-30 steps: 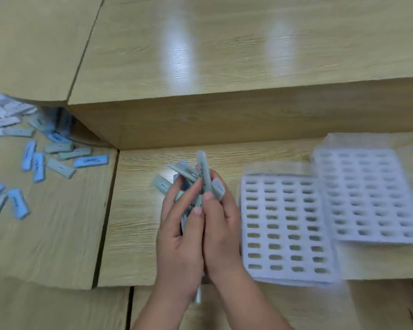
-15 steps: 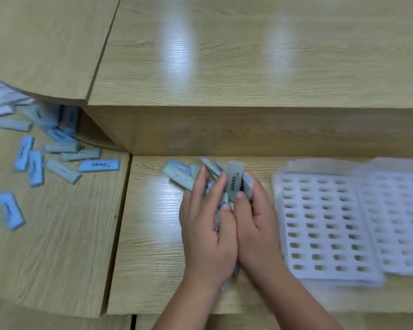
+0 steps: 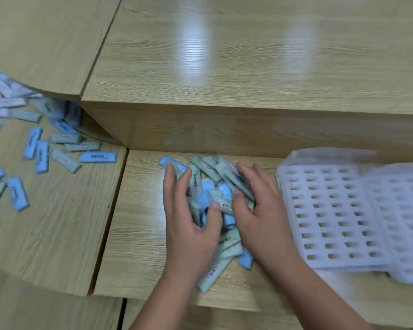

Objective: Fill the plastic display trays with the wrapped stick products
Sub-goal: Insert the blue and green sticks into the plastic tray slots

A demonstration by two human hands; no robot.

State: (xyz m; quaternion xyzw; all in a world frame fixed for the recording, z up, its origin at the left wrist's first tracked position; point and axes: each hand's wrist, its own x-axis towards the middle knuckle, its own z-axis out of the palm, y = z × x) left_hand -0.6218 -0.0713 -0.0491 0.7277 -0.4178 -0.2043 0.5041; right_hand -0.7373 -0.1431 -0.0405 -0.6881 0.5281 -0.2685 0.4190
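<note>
Wrapped sticks [image 3: 216,184] between left hand [image 3: 188,227] and right hand [image 3: 260,210], trays [image 3: 332,210] alongside

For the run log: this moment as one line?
left hand: cups stick pile | right hand: cups stick pile | trays: visible slots empty, right of pile

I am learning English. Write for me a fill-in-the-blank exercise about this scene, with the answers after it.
1. The visible slots of the white trays are all ____.
2. The trays lie to the ____ of the pile of wrapped sticks.
3. The left hand and the right hand both touch the ____ of sticks.
4. Loose sticks lie scattered far to the ____ of the pile.

Answers: empty; right; pile; left
</note>
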